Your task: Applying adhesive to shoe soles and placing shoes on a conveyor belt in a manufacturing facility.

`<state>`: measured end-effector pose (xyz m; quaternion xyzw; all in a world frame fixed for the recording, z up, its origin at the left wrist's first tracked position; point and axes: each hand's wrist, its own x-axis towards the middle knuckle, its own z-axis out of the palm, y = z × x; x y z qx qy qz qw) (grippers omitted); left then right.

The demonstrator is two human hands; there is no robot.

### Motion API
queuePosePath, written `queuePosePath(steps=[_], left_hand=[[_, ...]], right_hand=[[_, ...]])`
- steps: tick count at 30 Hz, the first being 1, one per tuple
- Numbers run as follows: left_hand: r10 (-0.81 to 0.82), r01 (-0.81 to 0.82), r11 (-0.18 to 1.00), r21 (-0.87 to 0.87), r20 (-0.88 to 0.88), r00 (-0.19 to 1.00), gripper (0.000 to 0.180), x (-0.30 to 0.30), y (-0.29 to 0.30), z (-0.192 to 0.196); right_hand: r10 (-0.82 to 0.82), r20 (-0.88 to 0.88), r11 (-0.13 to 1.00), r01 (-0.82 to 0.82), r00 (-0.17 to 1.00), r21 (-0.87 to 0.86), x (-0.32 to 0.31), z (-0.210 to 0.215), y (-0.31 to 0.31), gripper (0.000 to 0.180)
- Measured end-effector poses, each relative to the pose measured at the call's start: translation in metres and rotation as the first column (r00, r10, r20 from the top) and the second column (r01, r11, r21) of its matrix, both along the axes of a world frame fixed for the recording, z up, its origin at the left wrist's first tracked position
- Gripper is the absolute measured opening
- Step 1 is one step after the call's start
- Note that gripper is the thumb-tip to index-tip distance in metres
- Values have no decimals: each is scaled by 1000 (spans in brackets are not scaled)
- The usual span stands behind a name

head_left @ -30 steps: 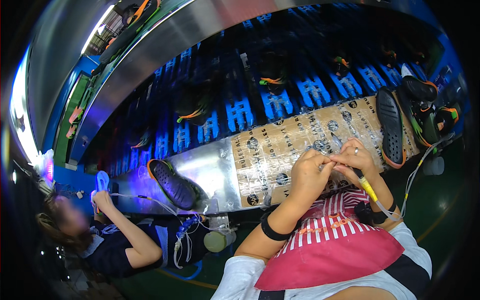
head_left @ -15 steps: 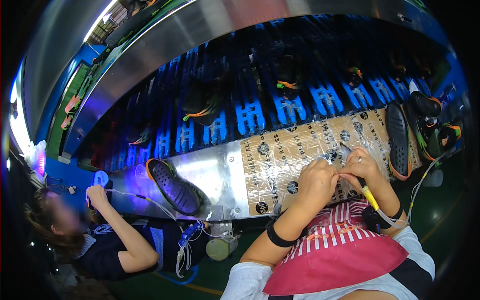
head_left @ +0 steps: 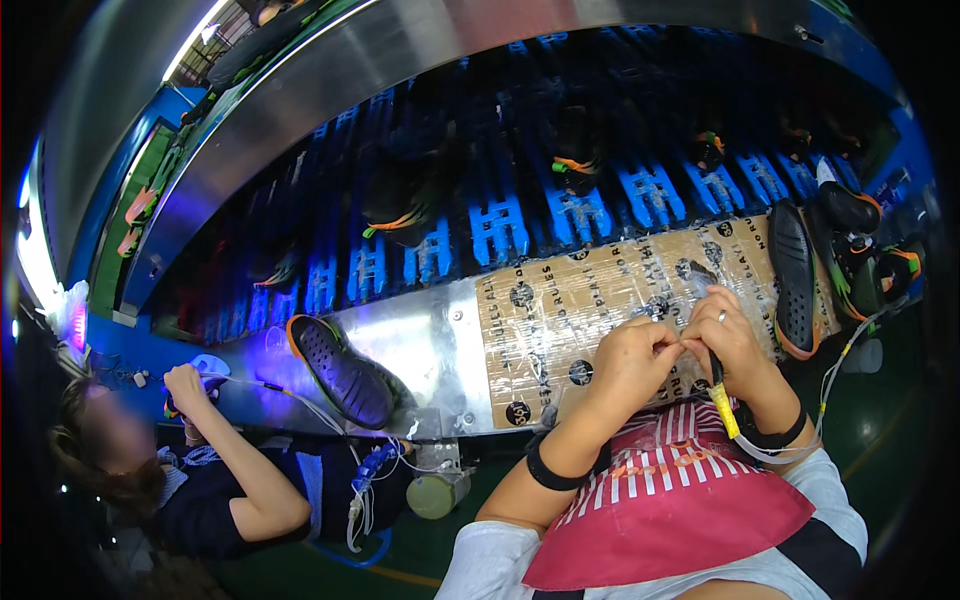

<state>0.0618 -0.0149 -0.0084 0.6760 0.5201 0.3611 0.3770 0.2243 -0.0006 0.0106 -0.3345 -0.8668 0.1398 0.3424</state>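
Over a printed, tape-covered cardboard sheet (head_left: 535, 340), my left hand (head_left: 630, 368) is closed, thumb and forefinger pinched together. What they pinch, if anything, is too small to make out. Its fingertips meet those of my right hand (head_left: 730, 345), which wears a ring. Held in my right hand is a hose-fed brush (head_left: 722, 405) with a dark handle wrapped in yellow tape; its tip points away from me over the cardboard. A dark perforated shoe sole (head_left: 795, 275) with an orange edge lies just right of my right hand.
Beyond the cardboard runs a dark conveyor with blue racks (head_left: 500, 232) carrying shoes (head_left: 575, 165). Another dark sole (head_left: 342, 375) lies on the metal ledge (head_left: 440, 350). More shoes (head_left: 868, 270) sit at right. At left a co-worker (head_left: 240, 490) handles a blue-lit item. Thin hoses (head_left: 828, 390) trail beside my right arm.
My hands have shifted slightly toward me, still fingertip to fingertip. The brush has tilted a little in my right hand. The co-worker's hand at left has moved slightly left.
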Motion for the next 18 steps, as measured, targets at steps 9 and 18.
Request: queuePosePath(steps=[9,18], left_hand=[[2,-4,999,37,59,998,9,2,-6,6],[8,-17,998,58,145,989,8,3,-9,8]], right_hand=[[-39,-66,999,41,997,30,2,2,-3,11],[-315,-336,947,272,888,-169,17,-1,-5,19]])
